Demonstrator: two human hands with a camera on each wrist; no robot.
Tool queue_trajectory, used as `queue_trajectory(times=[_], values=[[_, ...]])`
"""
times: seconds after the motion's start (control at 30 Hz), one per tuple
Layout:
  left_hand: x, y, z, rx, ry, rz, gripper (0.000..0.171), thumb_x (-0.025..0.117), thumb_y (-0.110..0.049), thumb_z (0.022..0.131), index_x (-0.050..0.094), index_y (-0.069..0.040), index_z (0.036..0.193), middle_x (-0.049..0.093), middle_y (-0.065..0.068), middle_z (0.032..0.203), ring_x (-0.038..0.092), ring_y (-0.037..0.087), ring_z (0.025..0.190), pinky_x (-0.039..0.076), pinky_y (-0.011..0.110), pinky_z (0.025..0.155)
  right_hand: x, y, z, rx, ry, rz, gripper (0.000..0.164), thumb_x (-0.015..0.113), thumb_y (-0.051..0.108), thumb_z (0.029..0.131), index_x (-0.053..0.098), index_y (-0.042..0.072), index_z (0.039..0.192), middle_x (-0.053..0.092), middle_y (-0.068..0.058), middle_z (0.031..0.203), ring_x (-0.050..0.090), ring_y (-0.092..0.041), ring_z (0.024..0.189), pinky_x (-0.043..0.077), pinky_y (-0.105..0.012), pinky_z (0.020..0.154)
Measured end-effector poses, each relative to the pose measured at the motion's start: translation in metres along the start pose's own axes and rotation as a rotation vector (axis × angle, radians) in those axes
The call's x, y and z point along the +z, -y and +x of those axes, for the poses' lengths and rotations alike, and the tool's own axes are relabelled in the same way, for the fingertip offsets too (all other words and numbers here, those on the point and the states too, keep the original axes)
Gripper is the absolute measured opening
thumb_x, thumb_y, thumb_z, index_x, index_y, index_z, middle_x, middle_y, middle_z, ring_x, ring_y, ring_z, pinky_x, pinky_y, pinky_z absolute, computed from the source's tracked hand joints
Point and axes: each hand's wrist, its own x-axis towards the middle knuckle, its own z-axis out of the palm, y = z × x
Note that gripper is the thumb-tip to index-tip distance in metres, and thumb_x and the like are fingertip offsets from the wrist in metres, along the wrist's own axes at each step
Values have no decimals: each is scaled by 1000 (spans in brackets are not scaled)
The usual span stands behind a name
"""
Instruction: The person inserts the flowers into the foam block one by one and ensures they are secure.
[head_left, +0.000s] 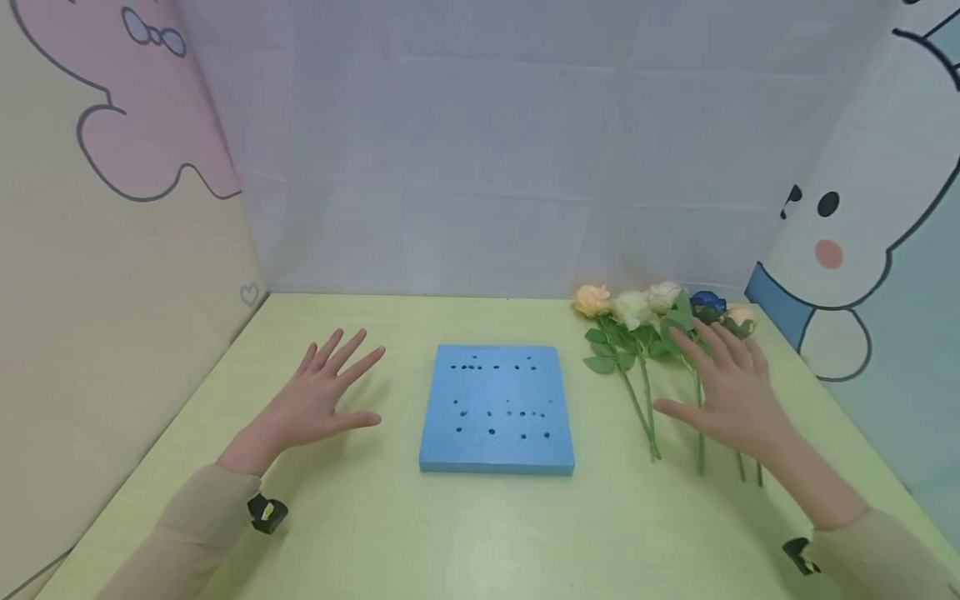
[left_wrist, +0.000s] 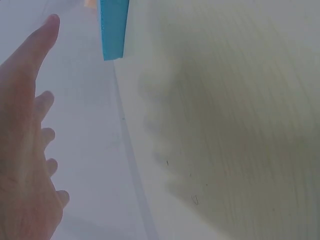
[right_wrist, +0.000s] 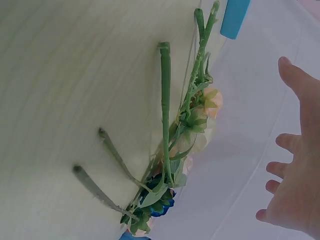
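Head view: my left hand (head_left: 330,398), fingers spread, hovers over the pale yellow-green tabletop (head_left: 360,533), left of a flat blue block pierced with small holes (head_left: 491,387); my right hand (head_left: 731,396), fingers likewise apart, hovers by green-stemmed peach, white and blue flowers (head_left: 633,310), right of the block. Left wrist view: thumb extended, clear of the fingers. Right wrist view: thumb likewise apart, stems alongside.

Looks forward and down from the head across the flat yellow-green tabletop (head_left: 480,533); from each wrist, more closely along it, sharing part of the square blue hole-dotted block (head_left: 498,387).
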Motion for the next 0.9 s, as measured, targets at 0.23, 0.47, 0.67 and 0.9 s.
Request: queue_trajectory(times=[0.23,0.47,0.67,0.9], values=[[6,-7,4,16,-13,-36,92,65,-65,83,25,-29,158,14,9,168,12,44,152,17,68,116,10,6,9,-13,16,-1,103,76,59,74,31,13,155,32,-24,155,26,-49,141,19,-75,105],[13,-15,8,13,2,-95,92,64,-66,84,24,-29,158,17,10,167,19,44,150,25,64,115,21,12,14,-4,48,-13,100,76,56,76,30,12,155,32,-22,155,32,-50,137,24,-74,104],[21,-20,11,-7,12,-134,92,62,-69,84,23,-30,158,20,9,166,27,40,148,40,62,106,27,16,19,4,85,45,99,77,52,78,32,7,153,31,-23,156,30,-50,138,23,-72,104],[27,-29,15,-22,45,-237,91,64,-67,84,26,-28,157,23,8,165,32,39,146,45,60,101,32,19,23,22,154,73,98,76,51,80,30,4,153,33,-25,154,34,-52,135,26,-74,103]])
